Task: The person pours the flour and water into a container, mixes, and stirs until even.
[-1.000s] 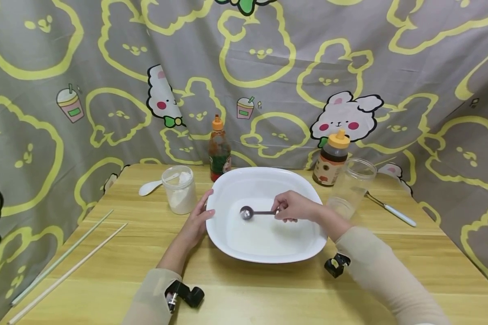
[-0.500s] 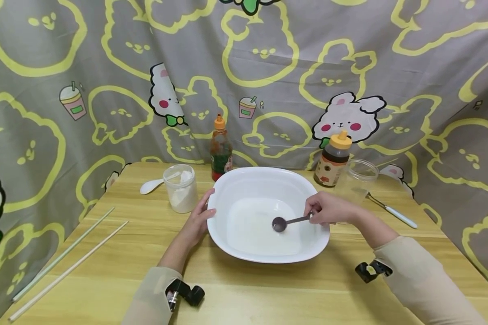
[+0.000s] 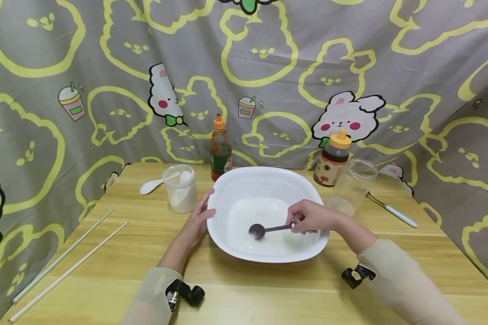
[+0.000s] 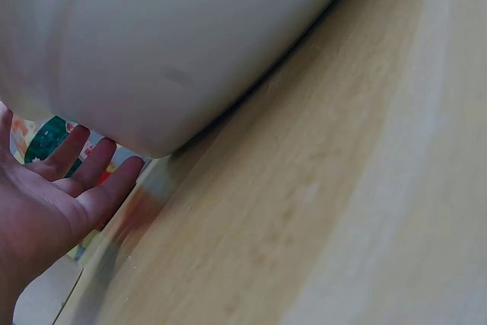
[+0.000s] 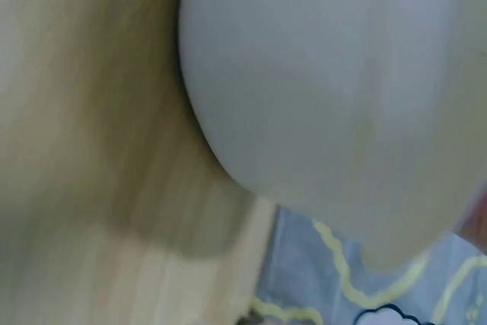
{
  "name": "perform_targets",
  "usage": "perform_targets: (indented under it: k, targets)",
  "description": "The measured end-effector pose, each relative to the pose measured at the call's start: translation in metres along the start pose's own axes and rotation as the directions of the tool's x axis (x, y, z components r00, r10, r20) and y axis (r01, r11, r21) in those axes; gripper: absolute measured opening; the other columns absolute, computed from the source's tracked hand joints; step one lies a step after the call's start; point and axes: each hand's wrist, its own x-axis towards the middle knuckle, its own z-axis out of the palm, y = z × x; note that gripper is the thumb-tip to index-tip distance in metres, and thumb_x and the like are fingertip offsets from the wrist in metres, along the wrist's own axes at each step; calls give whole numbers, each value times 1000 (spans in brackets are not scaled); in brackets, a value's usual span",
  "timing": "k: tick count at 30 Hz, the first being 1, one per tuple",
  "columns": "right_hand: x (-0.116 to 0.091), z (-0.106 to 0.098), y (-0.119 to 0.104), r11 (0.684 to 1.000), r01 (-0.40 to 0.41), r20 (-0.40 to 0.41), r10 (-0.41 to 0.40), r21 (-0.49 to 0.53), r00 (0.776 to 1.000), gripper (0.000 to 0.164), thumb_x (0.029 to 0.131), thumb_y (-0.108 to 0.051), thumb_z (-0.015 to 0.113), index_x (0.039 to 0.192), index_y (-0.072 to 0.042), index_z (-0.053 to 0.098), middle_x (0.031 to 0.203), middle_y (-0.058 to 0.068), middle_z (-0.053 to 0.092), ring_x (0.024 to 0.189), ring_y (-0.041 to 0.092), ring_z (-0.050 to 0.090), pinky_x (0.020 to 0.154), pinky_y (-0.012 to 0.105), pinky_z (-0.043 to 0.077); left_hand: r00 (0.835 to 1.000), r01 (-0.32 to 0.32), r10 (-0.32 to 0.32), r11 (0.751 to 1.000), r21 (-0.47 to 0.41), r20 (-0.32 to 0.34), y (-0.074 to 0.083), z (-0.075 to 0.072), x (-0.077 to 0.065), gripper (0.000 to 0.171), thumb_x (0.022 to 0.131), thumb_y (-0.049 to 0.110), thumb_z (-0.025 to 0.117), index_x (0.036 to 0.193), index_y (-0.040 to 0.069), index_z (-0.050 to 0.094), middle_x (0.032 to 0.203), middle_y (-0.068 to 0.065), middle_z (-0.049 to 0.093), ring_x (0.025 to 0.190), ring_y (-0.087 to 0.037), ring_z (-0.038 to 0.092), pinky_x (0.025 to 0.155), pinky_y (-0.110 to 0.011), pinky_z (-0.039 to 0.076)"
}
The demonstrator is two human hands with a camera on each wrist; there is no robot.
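Note:
A white oval basin point(image 3: 223, 192) stands mid-table with a shallow whitish liquid point(image 3: 244, 210) in its bottom. My left hand point(image 3: 198, 221) holds its left rim, thumb over the edge and fingers outside. In the left wrist view those fingers point(image 4: 95, 161) spread against the basin's outer wall point(image 4: 175, 43). A dark measuring spoon point(image 3: 258, 231) with a long handle is pinched in my right hand point(image 3: 312, 216) over the basin's right half. Its round bowl is low over the liquid. In the right wrist view the basin's wall point(image 5: 304, 89) hides most of that hand.
Left of the basin are a jar of white powder point(image 3: 181, 194), a white spoon point(image 3: 149, 187) and two long sticks point(image 3: 71, 271). Behind stands a red sauce bottle point(image 3: 221, 155). A yellow-capped bottle point(image 3: 330, 164), clear jar point(image 3: 355, 185) and blue-handled utensil point(image 3: 398, 215) are at right.
My right hand swept the measuring spoon rightward through the basin, then back left and nearer the front. The left hand stays on the rim.

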Motion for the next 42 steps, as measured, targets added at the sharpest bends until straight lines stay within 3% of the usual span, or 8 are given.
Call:
perform_targets:
  k: [6, 11, 16, 21, 25, 29, 36, 42]
  targets:
    - [-18, -16, -2, 991, -70, -92, 60, -112, 994, 10, 71, 2, 57, 77, -6, 60, 53, 1, 46, 45, 12, 42, 38, 22, 33, 1000, 7, -7, 1000, 8, 8, 2, 2, -1, 60, 84, 10, 43, 137, 21, 19, 132, -20, 24, 111, -42, 32, 78, -37, 43]
    - [-5, -11, 4, 987, -105, -173, 84, -119, 981, 6, 74, -2, 59, 80, -4, 59, 54, 2, 48, 45, 13, 42, 39, 24, 34, 1000, 17, -17, 1000, 26, 11, 8, 7, -5, 60, 84, 7, 40, 138, 19, 16, 131, -23, 24, 110, -44, 31, 79, -40, 42]
    - [4, 2, 2, 999, -38, -90, 37, -13, 995, 8, 75, -2, 58, 83, -1, 59, 52, 2, 49, 39, 10, 36, 38, 21, 32, 1000, 15, -15, 1000, -4, -1, 1, 2, -1, 59, 84, 8, 42, 137, 22, 20, 131, -20, 25, 110, -41, 34, 76, -36, 43]
    - [-8, -5, 0, 999, -31, -33, 30, -37, 999, 10, 71, 1, 57, 77, -5, 61, 51, 1, 47, 40, 9, 36, 38, 20, 31, 1000, 5, -5, 1000, -2, -4, -1, 1, 0, 59, 83, 11, 45, 136, 22, 21, 132, -19, 25, 110, -41, 33, 78, -37, 43]
    - [-17, -16, 0, 991, -112, -103, 104, -74, 989, 8, 71, 1, 57, 77, -3, 60, 53, 2, 47, 41, 10, 37, 38, 22, 32, 1000, 12, -12, 1000, 5, -6, -1, 1, 0, 59, 83, 11, 45, 136, 23, 21, 133, -18, 25, 111, -42, 32, 79, -39, 41]
    - [-8, -14, 2, 984, -160, -191, 143, -77, 971, 7, 73, -1, 58, 80, -2, 60, 54, 3, 48, 42, 11, 39, 39, 24, 33, 1000, 19, -19, 1000, 3, -9, -1, 1, 0, 59, 84, 10, 44, 137, 24, 21, 133, -18, 24, 112, -42, 31, 79, -39, 41]
    - [30, 12, -2, 996, -85, -200, 75, -41, 977, 10, 76, -3, 60, 85, 1, 59, 53, 4, 51, 42, 12, 43, 38, 24, 36, 1000, 20, -20, 1000, 1, -7, 0, 2, 0, 59, 84, 9, 43, 137, 24, 20, 133, -17, 23, 112, -41, 31, 79, -38, 41]
    - [38, 27, -13, 999, 17, -82, -19, -28, 996, 10, 76, -2, 59, 86, 1, 60, 52, 3, 50, 40, 11, 41, 38, 23, 35, 1000, -2, 2, 1000, -3, -12, -1, 1, 1, 59, 83, 9, 44, 137, 22, 22, 133, -17, 24, 111, -38, 34, 77, -34, 43]
